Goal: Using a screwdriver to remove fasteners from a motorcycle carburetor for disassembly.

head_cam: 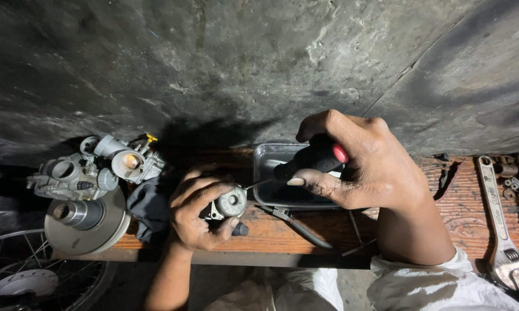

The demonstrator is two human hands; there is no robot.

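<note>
From the head camera, looking down on a worn wooden workbench set against a rough dark wall.

The left hand is clenched around a small metal carburetor part, holding it just in front of the metal tray, at the tray's near left corner. The part's round silver face points toward the right hand. The right hand grips a screwdriver by its black handle with a red end cap, fingers wrapped over the top and the thumb along the underside. The thin shaft runs leftward across the tray's front edge, and its tip meets the carburetor part.

The tray is shallow, rectangular and dark inside; what lies in it cannot be made out. Just in front of the tray, pliers with dark handles lie slanted on the wood. Left of the tray, beyond the left hand, a dark rag is bunched on the bench. Farther left of the tray sits a whole carburetor with open round throats, and just in front of it a round clutch pulley. Below the bench edge, far left of the tray, part of a spoked wheel shows. Well to the right of the tray an adjustable wrench lies lengthwise, with small metal fittings beside its upper end.
</note>
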